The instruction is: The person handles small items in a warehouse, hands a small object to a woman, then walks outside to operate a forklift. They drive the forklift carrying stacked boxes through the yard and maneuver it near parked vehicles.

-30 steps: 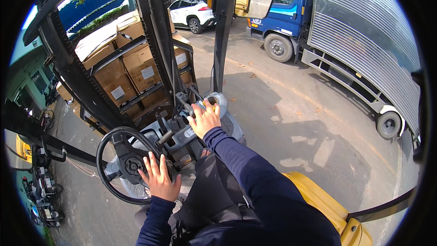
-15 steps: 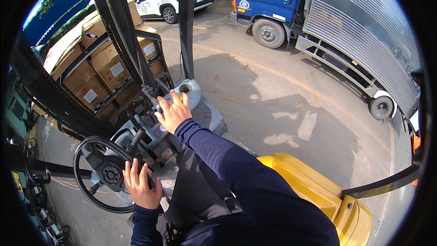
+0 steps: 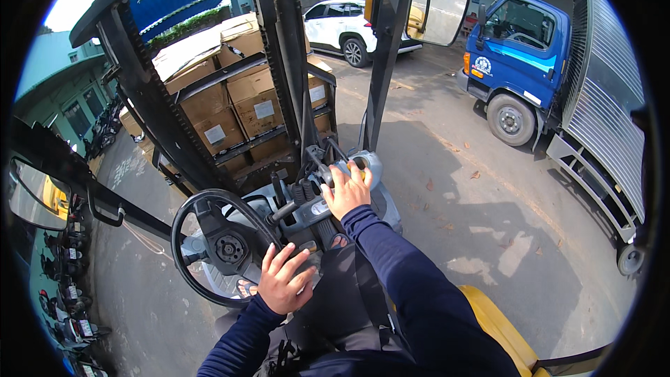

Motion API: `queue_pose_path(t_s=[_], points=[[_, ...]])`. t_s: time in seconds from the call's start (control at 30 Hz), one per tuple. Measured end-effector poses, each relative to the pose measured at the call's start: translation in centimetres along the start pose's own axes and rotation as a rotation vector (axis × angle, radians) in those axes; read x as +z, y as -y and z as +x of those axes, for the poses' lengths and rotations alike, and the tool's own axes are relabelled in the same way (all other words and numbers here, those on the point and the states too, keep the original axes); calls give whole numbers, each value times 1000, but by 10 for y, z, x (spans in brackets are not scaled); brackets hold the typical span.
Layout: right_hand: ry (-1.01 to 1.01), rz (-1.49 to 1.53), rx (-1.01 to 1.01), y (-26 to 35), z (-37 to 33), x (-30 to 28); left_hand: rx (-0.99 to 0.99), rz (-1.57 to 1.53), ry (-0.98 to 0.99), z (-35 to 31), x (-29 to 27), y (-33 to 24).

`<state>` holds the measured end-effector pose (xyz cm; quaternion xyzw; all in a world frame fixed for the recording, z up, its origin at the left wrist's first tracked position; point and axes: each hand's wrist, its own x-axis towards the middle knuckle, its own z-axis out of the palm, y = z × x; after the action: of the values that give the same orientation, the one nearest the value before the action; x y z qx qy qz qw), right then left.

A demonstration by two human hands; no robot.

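Observation:
The black steering wheel (image 3: 183, 255) of a forklift is at the lower left, with a dark hub. My left hand (image 3: 285, 283) is at its right rim, fingers spread, not wrapped round it; whether it touches the rim I cannot tell. My right hand (image 3: 347, 192) reaches forward to the grey dashboard, its fingers bent over a control lever that the hand mostly hides. A black lever knob (image 3: 325, 174) stands beside its thumb, and a bit of yellow shows by the fingertips. Between wheel and right hand rises another black lever (image 3: 283, 211).
Beyond the black mast (image 3: 286, 49) stand stacked cardboard boxes (image 3: 258, 108) in a dark metal frame. A white car (image 3: 342, 28) is parked ahead, and a blue truck (image 3: 523, 49) stands to the right. Motorbikes (image 3: 73, 293) line the left side. Mirrors (image 3: 440, 0) hang on the forklift's posts.
My view has swung left and upward, so wheel, boxes and truck sit further right. My left hand has shifted slightly relative to the wheel rim. The right hand stays at the levers.

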<state>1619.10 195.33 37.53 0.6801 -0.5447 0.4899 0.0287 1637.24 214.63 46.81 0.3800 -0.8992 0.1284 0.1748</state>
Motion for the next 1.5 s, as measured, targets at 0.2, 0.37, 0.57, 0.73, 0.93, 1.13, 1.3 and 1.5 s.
queue_pose_path(t_s=[0.2,0.37,0.57,0.73,0.93,1.13,1.3,1.5], points=[[12,9,-46,-32,18,14,4,-8,-91,62,33,12],[43,15,-59,-48,32,30,-51,35,-81,100,53,37],[128,30,-54,-69,53,46,-162,64,-108,140,73,55],[173,22,-94,-87,73,52,-268,81,-51,153,84,55],[128,21,-85,-110,93,65,-242,46,-153,174,100,61],[130,9,-92,-122,113,75,-355,128,-35,193,107,69],[153,-16,-81,-109,120,72,-381,142,27,189,96,76],[98,2,-105,-85,119,73,-399,108,-5,174,82,93]])
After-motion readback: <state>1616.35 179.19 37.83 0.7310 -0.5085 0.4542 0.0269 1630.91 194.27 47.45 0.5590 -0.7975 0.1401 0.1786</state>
